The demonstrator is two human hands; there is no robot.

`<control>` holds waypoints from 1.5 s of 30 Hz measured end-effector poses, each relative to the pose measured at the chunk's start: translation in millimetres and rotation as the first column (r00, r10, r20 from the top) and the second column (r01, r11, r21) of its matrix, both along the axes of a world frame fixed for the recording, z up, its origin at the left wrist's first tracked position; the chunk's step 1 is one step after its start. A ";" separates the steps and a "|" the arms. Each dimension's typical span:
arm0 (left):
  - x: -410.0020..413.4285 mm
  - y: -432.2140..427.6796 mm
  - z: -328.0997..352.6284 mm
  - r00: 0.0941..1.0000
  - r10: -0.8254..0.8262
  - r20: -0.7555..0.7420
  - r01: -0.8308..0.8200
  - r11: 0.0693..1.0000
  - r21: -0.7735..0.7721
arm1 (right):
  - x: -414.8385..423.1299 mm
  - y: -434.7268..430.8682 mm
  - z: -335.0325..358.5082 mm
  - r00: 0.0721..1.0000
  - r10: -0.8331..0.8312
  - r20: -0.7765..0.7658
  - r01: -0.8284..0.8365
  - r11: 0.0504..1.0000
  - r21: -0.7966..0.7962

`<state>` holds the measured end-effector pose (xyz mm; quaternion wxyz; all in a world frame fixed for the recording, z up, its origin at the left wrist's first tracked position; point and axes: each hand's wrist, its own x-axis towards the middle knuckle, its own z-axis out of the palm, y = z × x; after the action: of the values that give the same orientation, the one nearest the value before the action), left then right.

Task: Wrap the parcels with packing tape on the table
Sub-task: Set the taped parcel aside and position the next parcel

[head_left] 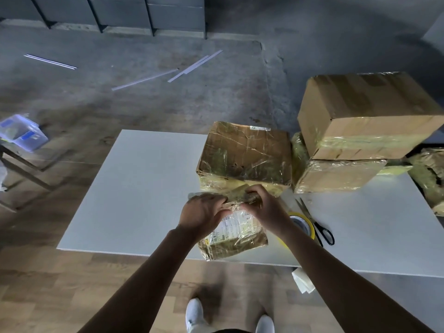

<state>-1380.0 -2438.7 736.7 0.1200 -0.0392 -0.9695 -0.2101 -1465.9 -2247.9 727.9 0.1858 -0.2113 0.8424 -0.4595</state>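
A small brown parcel (236,239) with a white label, glossy with tape, lies at the white table's (134,193) near edge. My left hand (204,213) and my right hand (260,204) both rest on its far end, fingers curled and pinching a strip of clear tape there. A yellow roll of packing tape (303,225) lies just right of the parcel, partly hidden by my right forearm. Black-handled scissors (319,227) lie beside the roll.
A taped medium box (245,155) stands right behind the small parcel. To its right a large box (365,114) sits on a flatter taped one (336,175). A crumpled wrapped parcel (430,174) lies at the far right. A plastic bin (22,132) sits on the floor at left.
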 end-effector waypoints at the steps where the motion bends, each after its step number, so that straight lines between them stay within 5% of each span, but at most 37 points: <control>1: -1.0 -2.0 2.8 0.998 0.007 0.055 -0.009 1.000 0.027 | 0.4 -0.9 0.6 0.999 -0.009 -0.044 0.010 1.000 0.016; 7: 12.2 -28.6 2.7 0.988 0.139 -0.069 -0.135 0.989 0.058 | 0.4 1.5 9.7 0.996 0.034 -0.086 -0.027 0.996 0.086; 11: 27.2 -38.5 -15.3 0.951 0.159 0.264 -0.261 0.872 0.413 | -4.5 -0.4 15.2 0.993 0.095 -0.069 -0.085 0.988 0.132; 15: 35.7 -30.8 -14.6 0.927 0.186 0.325 -0.357 0.699 0.620 | -6.6 -5.5 15.3 0.999 0.011 -0.053 -0.003 0.990 0.144; 20: 36.5 -24.3 -8.4 0.937 0.201 0.284 -0.342 0.681 0.648 | -11.5 -3.5 17.3 0.991 -0.018 0.132 -0.007 0.982 0.191; 27: 34.7 -30.0 -13.9 0.938 0.204 0.281 -0.339 0.708 0.620 | -20.2 -4.0 21.7 0.986 -0.042 0.159 -0.022 0.925 0.378; 35: 34.6 -20.0 -14.0 0.927 0.232 0.294 -0.374 0.619 0.690 | -11.0 -8.9 21.7 0.937 -0.213 0.276 0.152 0.962 0.227; 41: 36.8 -21.3 -16.8 0.896 0.235 0.377 -0.439 0.347 0.829 | -3.0 -4.4 24.9 0.866 -0.263 0.426 0.149 0.948 0.283; 45: 38.4 -20.2 -6.8 0.878 0.254 0.406 -0.458 0.202 0.866 | -0.8 -11.3 25.0 0.725 -0.349 0.593 0.309 0.935 0.174</control>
<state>-1341.6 -2458.9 729.9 0.0797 0.2827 -0.6428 -0.7075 -1466.6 -2259.3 752.9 0.3719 0.1086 0.7733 -0.5018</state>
